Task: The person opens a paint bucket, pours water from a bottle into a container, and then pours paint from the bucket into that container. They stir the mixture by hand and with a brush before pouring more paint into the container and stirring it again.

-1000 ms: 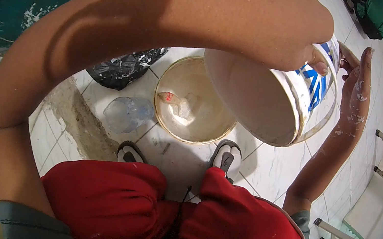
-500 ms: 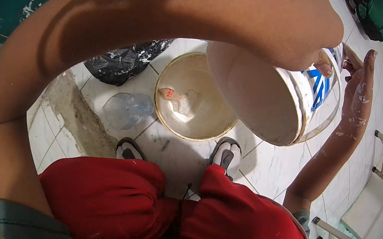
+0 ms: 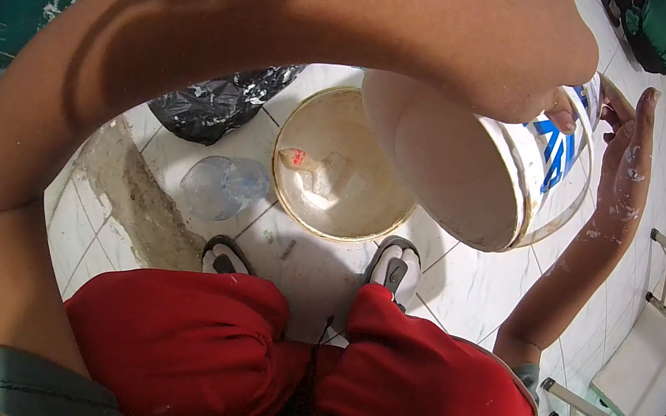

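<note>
A white bucket (image 3: 459,171) with blue markings is tipped on its side, its mouth facing down and left over a second bucket. My left hand (image 3: 561,113) reaches across from above, fingers closed over the tilted bucket's upper side. At its far right end, my right hand (image 3: 628,144) supports it with fingers bent against it and thumb raised; white smears mark the wrist. The wire-like white handle (image 3: 566,213) hangs below. Standing on the floor, the lower bucket (image 3: 367,213) has pale residue inside and a whitish lump with a red patch (image 3: 299,158).
Beside the lower bucket lies a clear plastic container (image 3: 224,189). A black plastic bag (image 3: 210,108) sits behind it, near a rough cement strip (image 3: 142,188). Metal ladders (image 3: 600,411) stand at right on the white tiles (image 3: 459,283). A green bag (image 3: 660,33) is at the upper right.
Both hands keep their hold on the tilted bucket, which stays at nearly the same angle. The view has shifted only slightly.
</note>
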The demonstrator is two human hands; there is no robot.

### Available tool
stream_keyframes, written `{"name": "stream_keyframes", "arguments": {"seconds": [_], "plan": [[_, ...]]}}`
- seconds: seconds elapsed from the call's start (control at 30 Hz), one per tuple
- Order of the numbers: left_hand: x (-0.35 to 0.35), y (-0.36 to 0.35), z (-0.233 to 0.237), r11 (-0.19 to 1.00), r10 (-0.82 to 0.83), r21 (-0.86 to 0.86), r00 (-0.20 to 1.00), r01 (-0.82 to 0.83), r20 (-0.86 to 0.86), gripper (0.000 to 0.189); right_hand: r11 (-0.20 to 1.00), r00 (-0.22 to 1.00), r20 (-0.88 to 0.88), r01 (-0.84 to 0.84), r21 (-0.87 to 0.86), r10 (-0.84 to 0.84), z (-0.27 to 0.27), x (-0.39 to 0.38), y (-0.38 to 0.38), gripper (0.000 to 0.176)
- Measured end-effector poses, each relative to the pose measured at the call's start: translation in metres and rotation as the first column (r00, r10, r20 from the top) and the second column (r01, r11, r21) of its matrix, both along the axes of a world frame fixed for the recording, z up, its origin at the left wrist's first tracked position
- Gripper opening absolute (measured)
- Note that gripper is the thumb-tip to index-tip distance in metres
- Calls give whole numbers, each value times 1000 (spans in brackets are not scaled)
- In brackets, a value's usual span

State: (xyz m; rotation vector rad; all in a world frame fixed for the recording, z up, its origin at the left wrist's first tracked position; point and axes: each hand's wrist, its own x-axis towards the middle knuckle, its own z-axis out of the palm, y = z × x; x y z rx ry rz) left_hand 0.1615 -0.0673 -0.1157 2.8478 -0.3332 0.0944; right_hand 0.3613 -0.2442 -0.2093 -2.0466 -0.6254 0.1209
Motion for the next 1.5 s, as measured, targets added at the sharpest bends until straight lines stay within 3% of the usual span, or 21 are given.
{"name": "stream_keyframes", "arguments": {"seconds": [0.4,0.5,1.07,1.13,1.33,1.5], "plan": [[-2,5,-5,1000,-28,10,999,28,44,23,995,999,10,29,95,-30,-1,-2,1,88],[-2,7,-6,999,-50,12,997,50,62,23,1000,1000,12,18,3,-18,2,-2,-2,90],[3,14,-7,988,-155,32,976,152,150,20,999,999,12,43,1,-43,1,-8,-5,88],[7,14,9,991,-115,-99,967,95,-228,16,999,999,1,53,-2,-53,4,-10,-2,87],[9,15,-18,989,-89,-117,996,90,13,15,999,1000,-5,24,49,-24,5,-15,2,86],[6,15,-11,994,-74,-84,997,73,-4,15,999,999,-22,41,23,-41,6,-16,3,87]]}}
